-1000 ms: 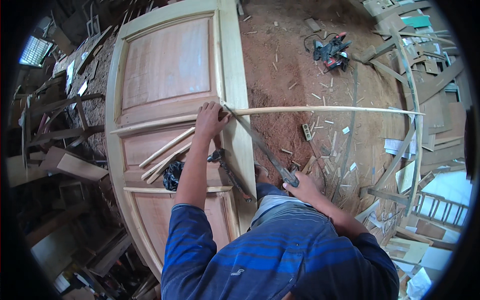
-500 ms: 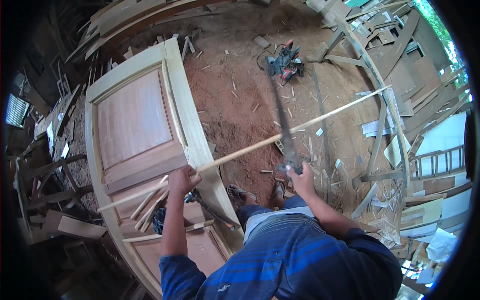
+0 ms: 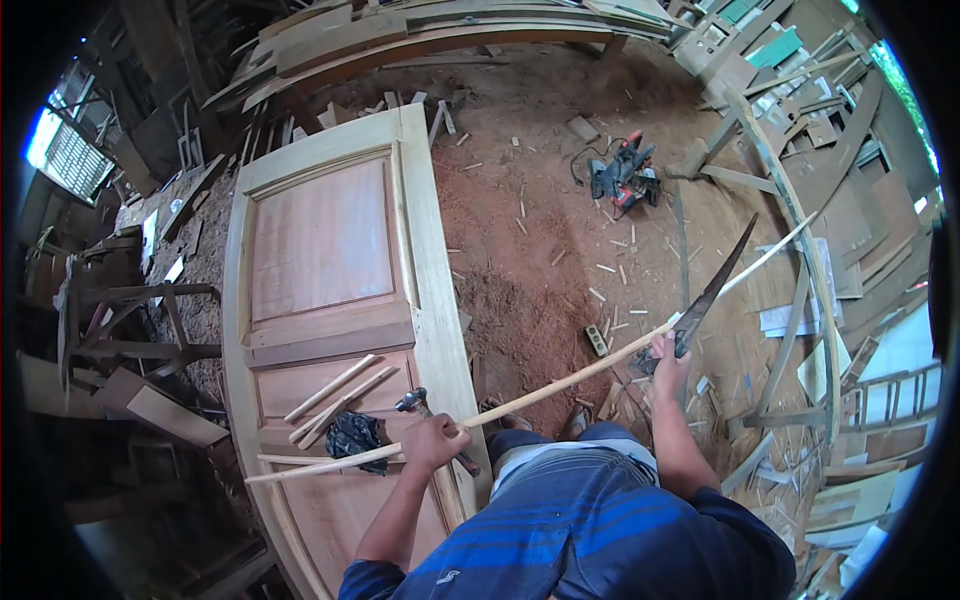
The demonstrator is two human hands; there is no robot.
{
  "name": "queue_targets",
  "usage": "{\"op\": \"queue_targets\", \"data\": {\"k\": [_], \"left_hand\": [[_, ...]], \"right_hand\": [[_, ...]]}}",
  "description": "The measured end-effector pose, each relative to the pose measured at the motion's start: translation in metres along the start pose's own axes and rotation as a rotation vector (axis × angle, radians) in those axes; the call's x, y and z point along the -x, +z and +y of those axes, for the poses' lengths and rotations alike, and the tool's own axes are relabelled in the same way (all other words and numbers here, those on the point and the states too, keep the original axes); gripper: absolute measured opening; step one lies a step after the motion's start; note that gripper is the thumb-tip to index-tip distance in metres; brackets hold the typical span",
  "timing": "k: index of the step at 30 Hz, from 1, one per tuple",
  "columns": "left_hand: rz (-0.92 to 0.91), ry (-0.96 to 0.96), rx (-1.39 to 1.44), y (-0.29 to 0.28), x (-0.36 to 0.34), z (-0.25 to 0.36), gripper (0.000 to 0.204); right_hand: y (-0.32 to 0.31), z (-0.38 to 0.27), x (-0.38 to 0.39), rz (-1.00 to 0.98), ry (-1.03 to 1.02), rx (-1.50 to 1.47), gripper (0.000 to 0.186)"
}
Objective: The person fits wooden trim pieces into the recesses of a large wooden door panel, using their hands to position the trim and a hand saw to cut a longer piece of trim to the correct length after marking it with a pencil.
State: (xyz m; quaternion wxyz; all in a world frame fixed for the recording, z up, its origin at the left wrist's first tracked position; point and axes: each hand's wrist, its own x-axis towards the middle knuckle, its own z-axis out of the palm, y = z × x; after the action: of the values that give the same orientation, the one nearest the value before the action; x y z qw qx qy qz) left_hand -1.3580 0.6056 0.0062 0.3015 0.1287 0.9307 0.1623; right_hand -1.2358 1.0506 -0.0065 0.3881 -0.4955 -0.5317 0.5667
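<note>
My left hand (image 3: 434, 443) is closed around a long, thin wooden strip (image 3: 560, 383), which slants from above the door at lower left up to the right. In my right hand (image 3: 668, 368) is a handsaw (image 3: 722, 278), its dark blade pointing up and to the right. The saw's handle end is close against the strip; whether the teeth touch it I cannot tell. Beneath my left hand lies a panelled wooden door (image 3: 437, 260). On the door rest a hammer (image 3: 411, 400), a crumpled black plastic bag (image 3: 353, 438) and shorter wooden strips (image 3: 333, 388).
A corded power tool (image 3: 628, 180) sits on the dirt floor ahead, among scattered wood offcuts. To the right stands a long wooden trestle (image 3: 790, 183). Boards lie on a bench (image 3: 440, 42) at the back. A wooden stand (image 3: 140, 348) is at left.
The handsaw has swung from pointing ahead to pointing up and right, its handle end now close to the strip. My left hand and the strip sit lower in the view, which has shifted.
</note>
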Motion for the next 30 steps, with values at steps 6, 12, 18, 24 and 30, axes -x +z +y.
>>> {"op": "queue_targets", "data": {"k": [6,12,18,24,30], "left_hand": [[0.057,-0.101,0.11,0.016,0.039,-0.012,0.045],[0.052,-0.215,0.293,0.05,0.08,-0.022,0.046],[0.209,-0.243,0.434,0.088,0.115,-0.01,0.04],[0.416,-0.407,0.647,0.118,0.151,-0.018,0.031],[0.612,-0.546,0.825,0.152,0.179,-0.037,0.026]], "right_hand": [[0.03,-0.044,-0.01,-0.063,-0.198,0.022,0.029],[0.052,-0.074,0.006,-0.247,-0.394,0.255,0.035],[0.076,-0.083,0.046,-0.368,-0.473,0.134,0.03],[0.09,-0.089,0.068,-0.52,-0.354,0.164,0.029],[0.101,-0.066,0.083,-0.656,-0.387,0.138,0.028]]}}
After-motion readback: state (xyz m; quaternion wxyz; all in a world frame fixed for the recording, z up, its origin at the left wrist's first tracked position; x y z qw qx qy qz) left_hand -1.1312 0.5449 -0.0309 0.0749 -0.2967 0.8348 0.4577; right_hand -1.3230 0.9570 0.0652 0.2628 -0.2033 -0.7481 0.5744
